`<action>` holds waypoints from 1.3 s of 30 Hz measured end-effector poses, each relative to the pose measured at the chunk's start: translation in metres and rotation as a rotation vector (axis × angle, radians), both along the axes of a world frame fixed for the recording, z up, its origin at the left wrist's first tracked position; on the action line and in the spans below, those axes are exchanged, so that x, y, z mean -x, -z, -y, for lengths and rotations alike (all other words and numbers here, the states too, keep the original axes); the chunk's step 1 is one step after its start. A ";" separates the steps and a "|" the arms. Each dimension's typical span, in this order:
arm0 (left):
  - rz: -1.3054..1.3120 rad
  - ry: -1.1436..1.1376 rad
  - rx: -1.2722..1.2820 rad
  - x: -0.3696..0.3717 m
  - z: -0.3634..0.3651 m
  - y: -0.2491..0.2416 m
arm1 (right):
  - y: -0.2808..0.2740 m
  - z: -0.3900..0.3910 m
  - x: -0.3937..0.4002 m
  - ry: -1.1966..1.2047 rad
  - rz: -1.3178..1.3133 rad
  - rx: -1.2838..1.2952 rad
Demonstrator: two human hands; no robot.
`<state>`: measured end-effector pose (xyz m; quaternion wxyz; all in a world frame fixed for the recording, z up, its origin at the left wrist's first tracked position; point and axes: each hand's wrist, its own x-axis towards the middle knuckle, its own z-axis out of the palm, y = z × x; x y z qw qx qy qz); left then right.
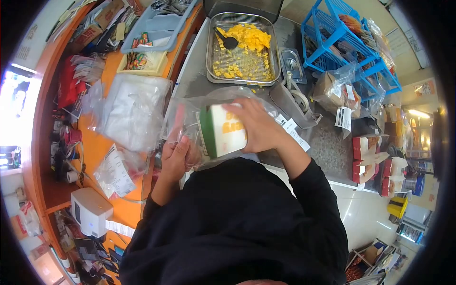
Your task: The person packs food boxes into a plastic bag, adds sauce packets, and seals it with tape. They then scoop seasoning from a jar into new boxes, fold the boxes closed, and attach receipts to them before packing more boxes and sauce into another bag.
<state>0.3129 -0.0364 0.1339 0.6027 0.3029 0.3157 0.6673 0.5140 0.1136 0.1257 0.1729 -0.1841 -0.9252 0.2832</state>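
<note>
My right hand point(259, 124) is wrapped round a white and green cardboard food box point(231, 135) with orange lettering. The box sits tilted at the mouth of a clear plastic bag point(190, 108), in front of my body. My left hand point(175, 156) pinches the edge of that bag, left of the box, and some of its fingers show through the film. Just beyond my hands lies a wire-mesh tray point(242, 80) of yellow chips with a black scoop point(229, 43) in it.
On the orange counter at left are a stack of clear bags point(135, 111), a blue bin point(159, 23) and a white printer point(90, 211). At right stand a grey holder point(294, 107), blue baskets point(327, 42), a bagged order point(332, 92) and red-white boxes point(365, 156).
</note>
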 end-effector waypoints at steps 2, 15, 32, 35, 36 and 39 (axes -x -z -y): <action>-0.131 -0.017 0.062 -0.007 -0.003 -0.007 | -0.002 0.007 0.005 -0.011 0.273 -0.131; -1.054 -0.361 -0.276 -0.006 -0.037 -0.023 | -0.032 0.006 -0.067 0.466 -0.151 0.716; -1.551 -0.072 -0.571 -0.050 -0.097 0.067 | -0.036 0.071 0.043 0.181 -0.116 0.371; -1.441 0.055 -0.469 -0.051 -0.105 0.108 | -0.034 0.057 0.016 0.210 -0.100 0.367; -1.361 0.105 -0.400 -0.049 -0.110 0.129 | -0.035 0.050 0.000 0.229 -0.125 0.358; -1.562 0.201 -0.042 -0.046 -0.119 0.120 | -0.005 0.046 -0.054 0.554 -0.349 0.159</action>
